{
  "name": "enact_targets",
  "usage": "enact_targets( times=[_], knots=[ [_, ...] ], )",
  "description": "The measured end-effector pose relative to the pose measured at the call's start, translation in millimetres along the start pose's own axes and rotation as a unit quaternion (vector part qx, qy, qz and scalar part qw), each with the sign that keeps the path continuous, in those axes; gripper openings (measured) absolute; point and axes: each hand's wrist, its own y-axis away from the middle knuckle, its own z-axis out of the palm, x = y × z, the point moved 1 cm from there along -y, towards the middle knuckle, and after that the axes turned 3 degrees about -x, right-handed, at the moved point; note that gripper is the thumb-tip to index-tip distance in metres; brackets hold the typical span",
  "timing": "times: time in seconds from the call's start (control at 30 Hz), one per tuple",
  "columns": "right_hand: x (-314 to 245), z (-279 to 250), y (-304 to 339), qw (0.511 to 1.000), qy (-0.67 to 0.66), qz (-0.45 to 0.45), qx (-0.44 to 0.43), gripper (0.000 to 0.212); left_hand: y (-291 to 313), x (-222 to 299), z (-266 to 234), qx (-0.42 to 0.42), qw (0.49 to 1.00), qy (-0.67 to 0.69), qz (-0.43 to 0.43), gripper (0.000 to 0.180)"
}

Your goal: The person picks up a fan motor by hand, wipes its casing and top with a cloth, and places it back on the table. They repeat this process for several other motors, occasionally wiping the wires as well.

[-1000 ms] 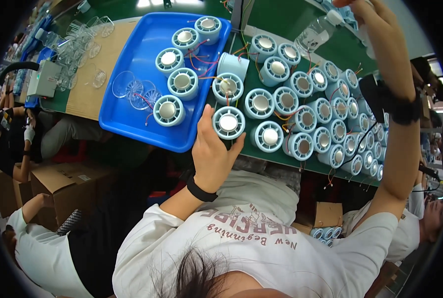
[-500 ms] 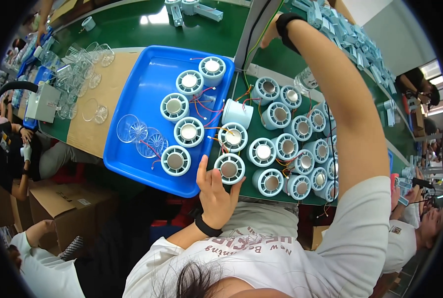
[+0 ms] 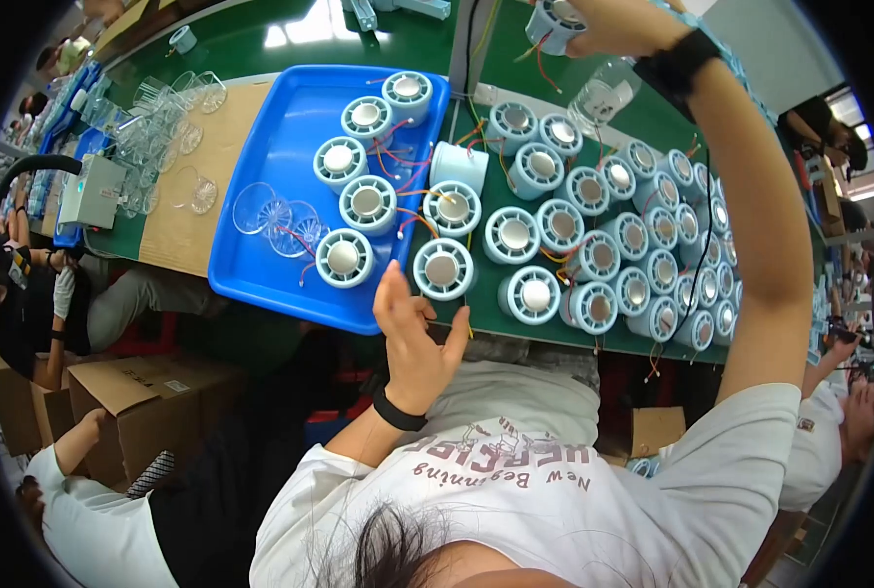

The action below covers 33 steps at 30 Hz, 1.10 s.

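Observation:
My right hand (image 3: 618,27) is raised at the far side of the bench, its fingers closed round a light blue round motor housing (image 3: 553,31) with red wires dangling from it. Near the front edge, my left hand (image 3: 414,343) is open, thumb and fingers apart, just short of another light blue housing with a silver disc (image 3: 444,269). Beside it lies a blue tray (image 3: 290,127) holding several such housings and two clear plastic ribbed cups (image 3: 300,230). One housing lies on its side (image 3: 459,169) by the tray's right rim.
Many more housings (image 3: 631,235) stand in rows on the green bench to the right. A clear bottle (image 3: 604,95) is behind them, next to a grey post (image 3: 468,49). Clear cups (image 3: 168,127) crowd a cardboard sheet (image 3: 231,127) at left, near a grey box (image 3: 92,193). Other people sit around.
My right hand, empty-looking and partly hidden behind the post before, now shows a housing in its grip. The view has shifted, and my left hand has stayed near the same housing.

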Motion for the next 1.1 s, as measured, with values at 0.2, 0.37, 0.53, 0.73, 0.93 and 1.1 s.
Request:
enact_targets(
  times=[0.2, 0.37, 0.53, 0.73, 0.93, 1.1],
  knots=[
    [-2.2, 6.7, 128.3, 0.989, -0.133, -0.049, -0.029, 0.066, 26.0, 1.3, -4.0, 0.020, 0.989, 0.143, -0.016, 0.081],
    [13.1, 88.6, 204.4, 0.919, -0.355, -0.169, 0.029, 0.070, -4.5, 67.8, -16.4, -0.081, 0.972, 0.112, 0.188, 0.080],
    [-8.1, 123.4, 256.7, 0.866, -0.483, -0.084, -0.104, 0.065, -9.6, 106.2, 7.7, -0.120, 0.940, 0.243, 0.209, 0.079],
    [-3.5, 155.4, 306.6, 0.759, -0.643, 0.007, -0.102, 0.063, -4.3, 120.8, 18.1, -0.282, 0.821, 0.493, -0.054, 0.065],
    [8.2, 196.5, 362.9, 0.726, -0.664, 0.085, 0.156, 0.055, -10.5, 131.8, 25.0, -0.425, 0.565, 0.618, -0.343, 0.049],
    [1.5, 206.9, 395.8, 0.701, -0.661, 0.149, 0.220, 0.051, -10.4, 140.4, 42.6, -0.540, 0.473, 0.576, -0.391, 0.049]
  ],
)
